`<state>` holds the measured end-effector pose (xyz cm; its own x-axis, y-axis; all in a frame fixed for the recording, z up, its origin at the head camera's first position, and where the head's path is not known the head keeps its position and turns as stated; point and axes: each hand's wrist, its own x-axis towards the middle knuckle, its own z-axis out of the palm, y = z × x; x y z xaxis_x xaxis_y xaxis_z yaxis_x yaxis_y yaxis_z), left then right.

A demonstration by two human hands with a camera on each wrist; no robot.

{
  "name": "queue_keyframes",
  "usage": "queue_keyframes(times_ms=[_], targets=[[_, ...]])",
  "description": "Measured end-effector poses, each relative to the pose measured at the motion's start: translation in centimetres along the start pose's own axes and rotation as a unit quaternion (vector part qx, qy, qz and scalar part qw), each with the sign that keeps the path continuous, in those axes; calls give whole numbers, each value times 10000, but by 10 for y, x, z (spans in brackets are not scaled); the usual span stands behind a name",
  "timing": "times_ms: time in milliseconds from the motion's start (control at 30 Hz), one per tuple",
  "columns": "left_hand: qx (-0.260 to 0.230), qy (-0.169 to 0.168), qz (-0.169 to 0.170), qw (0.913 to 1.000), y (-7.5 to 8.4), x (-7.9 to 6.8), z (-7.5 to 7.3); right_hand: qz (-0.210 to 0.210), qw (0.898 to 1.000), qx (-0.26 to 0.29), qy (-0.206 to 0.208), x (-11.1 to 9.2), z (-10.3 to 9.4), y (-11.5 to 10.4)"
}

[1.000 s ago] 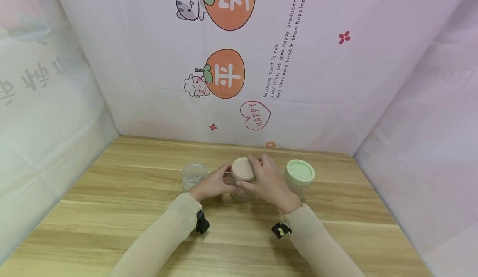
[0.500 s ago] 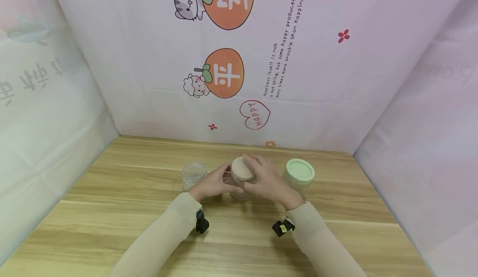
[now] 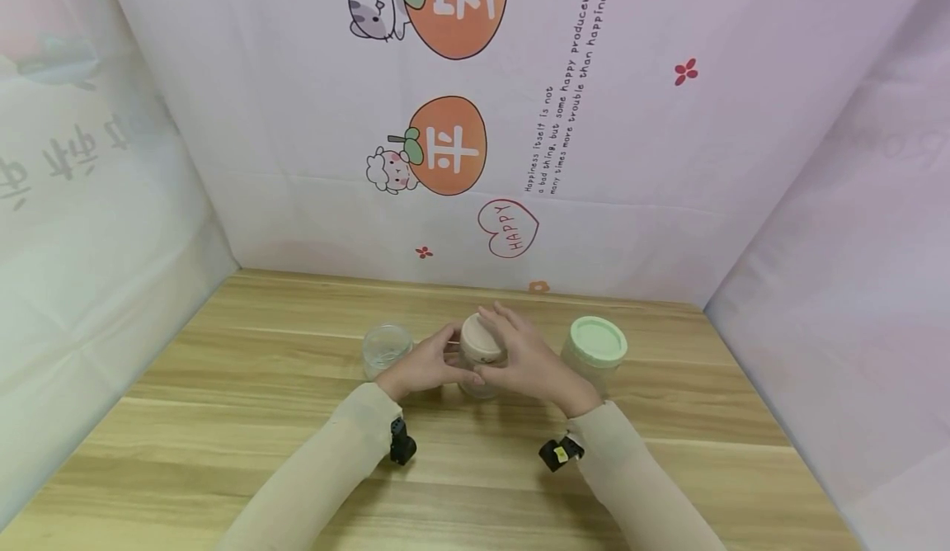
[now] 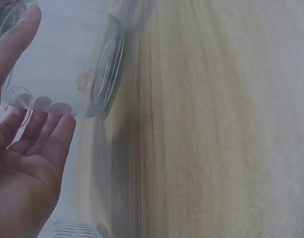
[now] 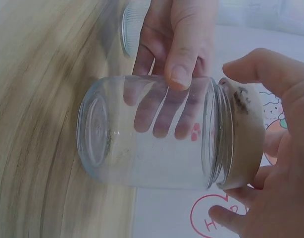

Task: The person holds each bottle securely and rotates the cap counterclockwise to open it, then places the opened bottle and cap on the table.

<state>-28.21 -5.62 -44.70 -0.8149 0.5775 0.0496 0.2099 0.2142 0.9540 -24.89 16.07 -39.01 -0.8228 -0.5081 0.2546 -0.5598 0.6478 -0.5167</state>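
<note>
A clear glass jar (image 5: 157,153) stands upright on the table, with a beige lid (image 3: 480,335) over its mouth. Dark specks mark the lid's side, and glass threads show below its edge in the right wrist view. My left hand (image 3: 425,367) grips the jar's body, thumb on the near side and fingers round the far side. My right hand (image 3: 525,363) is curved around the lid, its thumb (image 5: 251,69) at one edge and its fingers partly hidden behind. In the left wrist view the jar's base (image 4: 110,64) shows beside my left hand's fingers.
Left of my left hand stands a clear glass jar without a lid (image 3: 387,345). On the right, close to my right hand, is a jar with a green lid (image 3: 597,341). A printed cloth (image 3: 623,229) rises behind the wooden table (image 3: 297,320).
My right hand has shifted its hold and turned about the beige lid, and the dark mark on the lid has come into view. My left hand and the jar have stayed in place.
</note>
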Motion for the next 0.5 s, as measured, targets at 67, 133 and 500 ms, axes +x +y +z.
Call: queue_keyframes(times_ms=[67, 133, 500], targets=[[-16, -8, 19, 10000, 0, 0, 0, 40, 9999, -124, 84, 1, 1, -2], [-23, -4, 41, 10000, 0, 0, 0, 89, 9992, -327, 193, 1, 1, -5], [-145, 18, -162, 9998, 2, -1, 2, 404, 9816, -1748, 648, 6, -1, -17]])
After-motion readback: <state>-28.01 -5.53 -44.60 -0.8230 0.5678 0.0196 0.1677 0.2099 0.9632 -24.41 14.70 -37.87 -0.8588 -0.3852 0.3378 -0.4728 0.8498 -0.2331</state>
